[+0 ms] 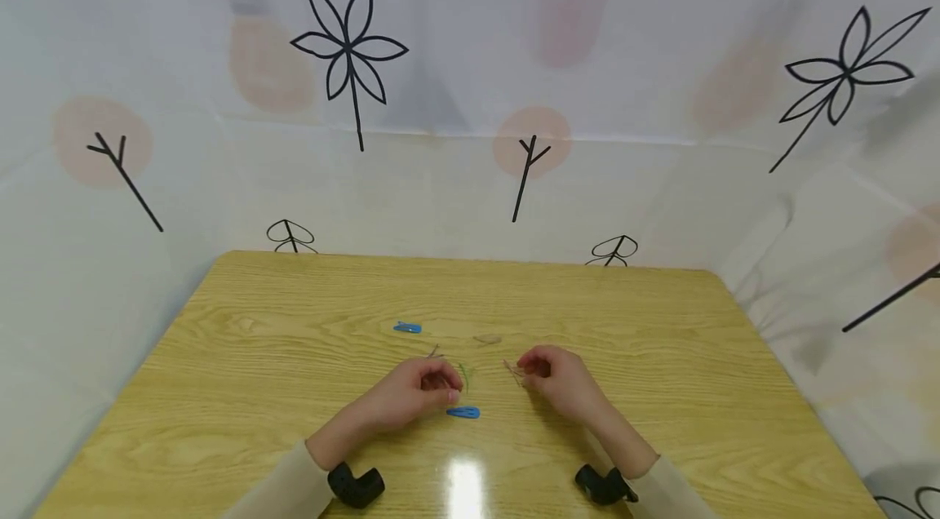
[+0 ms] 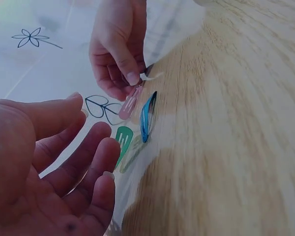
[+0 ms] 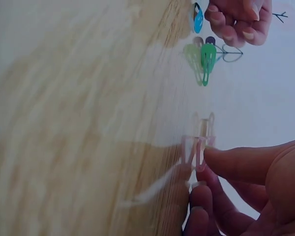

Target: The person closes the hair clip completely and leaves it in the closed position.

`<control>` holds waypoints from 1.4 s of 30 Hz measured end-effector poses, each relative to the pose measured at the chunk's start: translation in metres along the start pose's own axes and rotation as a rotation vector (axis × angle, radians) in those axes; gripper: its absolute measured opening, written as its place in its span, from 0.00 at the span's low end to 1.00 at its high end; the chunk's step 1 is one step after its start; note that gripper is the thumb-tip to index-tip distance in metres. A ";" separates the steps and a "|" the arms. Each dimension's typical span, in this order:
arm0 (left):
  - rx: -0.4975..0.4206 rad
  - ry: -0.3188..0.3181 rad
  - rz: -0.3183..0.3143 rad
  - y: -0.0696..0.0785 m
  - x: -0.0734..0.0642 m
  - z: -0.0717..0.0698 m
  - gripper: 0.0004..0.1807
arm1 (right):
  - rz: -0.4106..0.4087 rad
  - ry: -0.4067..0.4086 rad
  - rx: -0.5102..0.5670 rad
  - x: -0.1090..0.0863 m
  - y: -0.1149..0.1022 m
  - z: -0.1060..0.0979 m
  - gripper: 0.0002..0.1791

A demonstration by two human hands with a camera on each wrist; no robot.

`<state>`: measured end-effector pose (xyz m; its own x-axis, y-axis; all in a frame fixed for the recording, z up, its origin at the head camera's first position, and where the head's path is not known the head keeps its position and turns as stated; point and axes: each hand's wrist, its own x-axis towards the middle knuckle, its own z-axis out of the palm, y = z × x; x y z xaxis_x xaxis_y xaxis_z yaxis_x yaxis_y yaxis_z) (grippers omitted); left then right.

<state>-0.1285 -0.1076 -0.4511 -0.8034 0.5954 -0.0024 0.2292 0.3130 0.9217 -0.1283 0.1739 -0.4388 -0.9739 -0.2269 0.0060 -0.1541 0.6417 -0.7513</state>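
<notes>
My right hand [image 1: 564, 384] is low over the right side of the clip group. Between its thumb and a finger it pinches a pink snap hair clip [image 3: 200, 153], clearest in the right wrist view. My left hand [image 1: 408, 397] hovers at the left, its fingers loosely bent and nothing held in them. Just beyond its fingertips a green snap hair clip [image 2: 123, 142] stands on edge. A blue hair clip [image 1: 465, 413] lies on the table by the left thumb, nearer to me.
A second blue hair clip [image 1: 407, 327] lies farther back on the wood-grain table [image 1: 294, 299]. Near it are a dark clip [image 1: 435, 353] behind my left hand and a thin brownish clip [image 1: 488, 339]. A patterned white cloth [image 1: 441, 192] hangs behind the table's far edge.
</notes>
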 end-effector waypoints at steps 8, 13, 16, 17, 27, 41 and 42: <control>0.036 0.015 0.016 0.003 0.013 0.004 0.08 | -0.003 -0.010 0.005 0.003 0.003 0.003 0.08; 0.097 0.020 0.072 0.012 0.034 0.009 0.08 | 0.010 0.004 0.000 0.004 0.005 0.004 0.08; 0.141 0.010 0.089 0.015 0.049 0.011 0.07 | 0.008 0.006 -0.003 0.005 0.006 0.004 0.08; 0.155 0.005 0.088 0.016 0.054 0.012 0.07 | 0.004 0.005 -0.004 0.005 0.007 0.004 0.08; 0.299 -0.057 0.073 0.019 0.084 0.020 0.08 | -0.037 -0.021 0.000 0.005 0.011 0.003 0.06; 0.286 -0.217 0.064 0.014 0.089 0.020 0.07 | -0.048 -0.033 -0.026 0.005 0.011 0.004 0.05; 0.271 -0.221 0.061 0.013 0.089 0.019 0.07 | -0.049 -0.032 -0.026 0.004 0.011 0.004 0.04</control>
<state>-0.1860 -0.0364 -0.4465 -0.6522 0.7555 -0.0614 0.4345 0.4390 0.7864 -0.1336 0.1772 -0.4497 -0.9593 -0.2815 0.0205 -0.2059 0.6483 -0.7330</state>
